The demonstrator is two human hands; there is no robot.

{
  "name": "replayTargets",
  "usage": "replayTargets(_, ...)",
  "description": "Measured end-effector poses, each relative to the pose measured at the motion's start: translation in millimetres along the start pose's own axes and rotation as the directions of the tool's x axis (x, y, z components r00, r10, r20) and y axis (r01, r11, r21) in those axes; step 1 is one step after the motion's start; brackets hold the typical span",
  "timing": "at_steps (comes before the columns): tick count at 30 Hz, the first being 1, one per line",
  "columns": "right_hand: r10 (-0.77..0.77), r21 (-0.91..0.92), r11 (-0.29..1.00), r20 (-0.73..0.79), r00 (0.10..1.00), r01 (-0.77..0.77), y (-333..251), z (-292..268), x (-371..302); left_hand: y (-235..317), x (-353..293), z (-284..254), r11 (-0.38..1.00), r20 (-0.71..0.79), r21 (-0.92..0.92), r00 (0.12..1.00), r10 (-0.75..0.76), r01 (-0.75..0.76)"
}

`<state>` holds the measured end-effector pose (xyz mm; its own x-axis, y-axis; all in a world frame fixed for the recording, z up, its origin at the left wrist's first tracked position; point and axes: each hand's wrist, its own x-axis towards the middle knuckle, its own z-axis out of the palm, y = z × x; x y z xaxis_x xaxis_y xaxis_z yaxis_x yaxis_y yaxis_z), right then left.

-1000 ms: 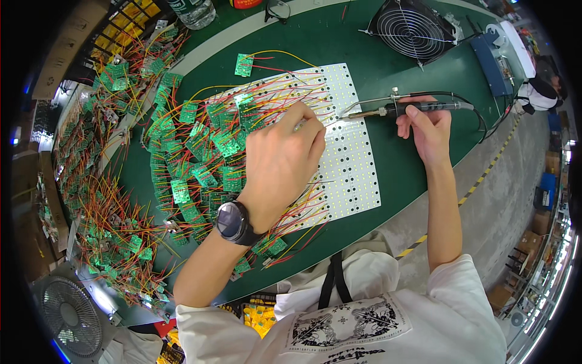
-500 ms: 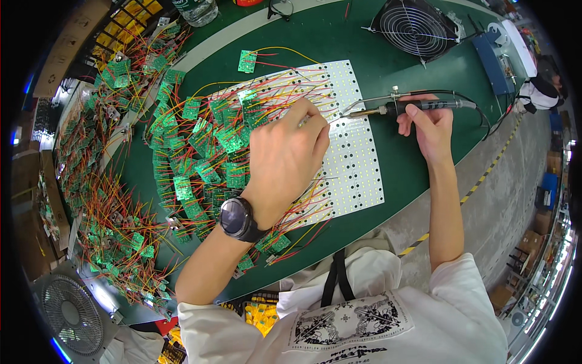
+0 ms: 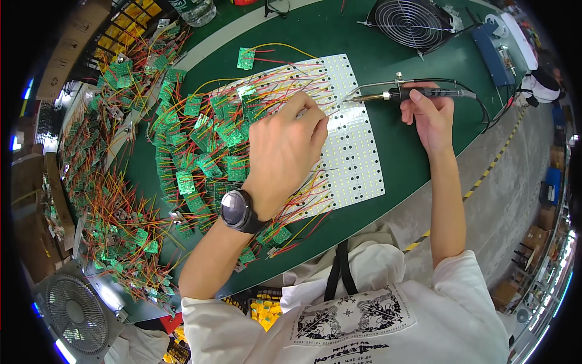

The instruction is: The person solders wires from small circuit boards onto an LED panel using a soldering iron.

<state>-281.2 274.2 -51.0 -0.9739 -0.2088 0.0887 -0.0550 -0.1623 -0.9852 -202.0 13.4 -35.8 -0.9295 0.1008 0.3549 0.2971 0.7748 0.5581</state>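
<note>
My right hand holds a black soldering iron with a thin feed tube clamped along it. Its tip meets a white LED board dotted with small yellow LEDs and black holes. My left hand, wearing a black watch, is closed in a pinch over the board's left part. A thin wire runs from its fingers toward the iron's tip; the fingertips themselves are hidden. Red, yellow and black wires fan across the board, joined to many green circuit boards on its left.
A heap of wired circuit boards fills the left side. A black fan with a wire guard and a blue box stand at the far right. A bottle is at the back; a grey fan stands lower left.
The soldering iron and my right hand have shifted slightly farther away along the board. My left hand keeps its pinch and has hardly moved. The whole view has shifted a little.
</note>
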Motion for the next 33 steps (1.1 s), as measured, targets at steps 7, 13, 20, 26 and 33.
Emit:
replayTargets(7, 0.053, 0.054, 0.997, -0.021, 0.998, -0.052, -2.2, 1.4, 0.8, 22.3, 7.6, -30.2, 0.998, -0.133, 0.055, 0.99, 0.035, -0.028)
replayTargets(13, 0.092, 0.074, 0.993, -0.02, 0.996, -0.09, -1.3, -5.5, 1.2, -13.5, 49.0, -77.4, 0.981, -0.167, 0.196, 0.985, 0.037, -0.004)
replayTargets(20, 0.055, 0.093, 0.994, 0.008, 0.998, -0.056, -4.0, -0.5, 3.9, -75.1, 89.5, -56.0, 0.965, 0.06, 0.055, 0.966, 0.252, -0.256)
replayTargets(26, 0.048, 0.146, 0.988, -0.006, 0.999, -0.047, -5.0, -4.0, 1.1, -42.2, 90.6, -76.7, 0.98, 0.135, 0.115, 0.98, 0.15, -0.166)
replayTargets(33, 0.053, 0.137, 0.989, 0.004, 0.999, -0.053, -7.5, -2.6, 1.4, -28.1, 71.2, -72.3, 0.992, 0.146, 0.023, 0.982, 0.118, -0.123)
